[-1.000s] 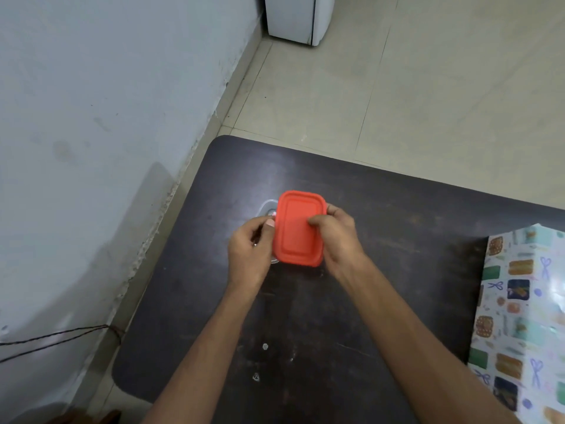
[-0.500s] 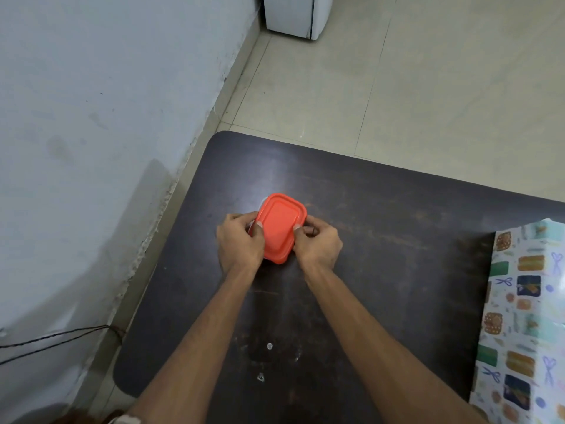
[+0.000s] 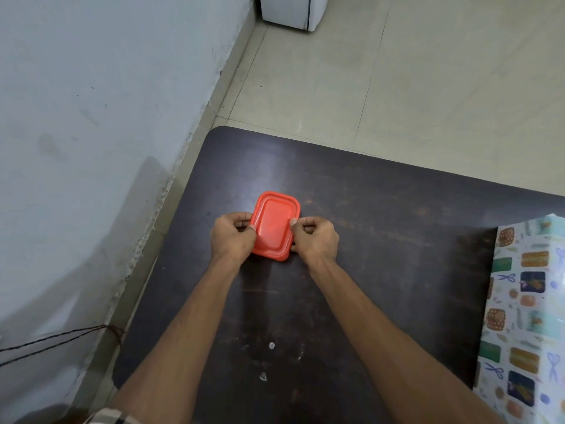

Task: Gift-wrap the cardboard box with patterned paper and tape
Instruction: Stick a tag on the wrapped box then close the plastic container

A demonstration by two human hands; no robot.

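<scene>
a small container (image 3: 274, 225) with an orange-red lid was held flat on the dark table (image 3: 382, 246), towards its far left part, with the left hand (image 3: 234, 237) clasped on one long side and the right hand (image 3: 315, 238) on the other. on each side the fingers were curled in against the container and a thumb was laid on the rim of the lid. this grip was judged to serve for pressing the lid shut or for steadying the container as it was set aside; which of the two could not be told. the contents were hidden by the lid

the task's own thing, the box covered in patterned paper (image 3: 526, 316), was seen at the right edge of the table, well apart from both hands and partly cut off by the frame. no bare cardboard was shown on the faces in view, so the wrapping was judged to be far along, if not done; seams and tape could not be made out. it was probably placed there to be out of the way of the hands. two small pale scraps (image 3: 271, 345) were seen on the table between the forearms, and a thin cable (image 3: 61, 341) was seen against the foot of the wall on the left
</scene>
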